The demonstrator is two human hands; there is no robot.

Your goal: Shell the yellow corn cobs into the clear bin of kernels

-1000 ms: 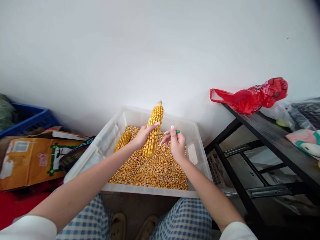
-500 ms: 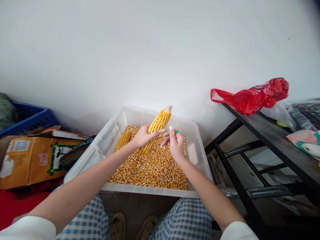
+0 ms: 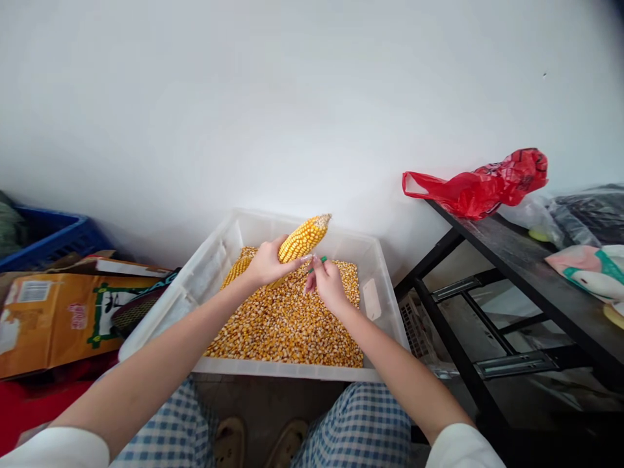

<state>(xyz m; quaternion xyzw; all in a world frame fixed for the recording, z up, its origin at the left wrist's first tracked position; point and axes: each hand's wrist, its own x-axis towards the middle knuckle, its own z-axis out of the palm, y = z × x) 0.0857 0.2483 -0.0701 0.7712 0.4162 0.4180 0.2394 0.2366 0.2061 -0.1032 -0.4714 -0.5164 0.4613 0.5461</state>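
Observation:
My left hand [image 3: 268, 261] is wrapped round an ear of corn [image 3: 305, 238], holding it tilted with its pale tip up and to the right. Its lower end is mostly hidden behind the hand. Close beside it, my right hand [image 3: 329, 284] pinches a slim green-handled tool [image 3: 318, 260], whose working end is hidden near my left thumb. Beneath both hands, loose corn kernels [image 3: 292, 331] cover the bottom of a translucent plastic bin [image 3: 385, 305]. A second ear of corn [image 3: 237, 270] lies on the kernels at the left, partly behind my left hand.
Right of the bin stands a black metal-framed table [image 3: 526, 266] with a red plastic bag [image 3: 480, 188] on it. At the left are an orange cardboard box [image 3: 63, 318] and a blue crate [image 3: 53, 240]. A white wall [image 3: 292, 97] rises behind the bin.
The held ear has tipped lower and shifted slightly left. My right hand has moved left and a little down with the tool, nearer my left thumb. The view has shifted slightly.

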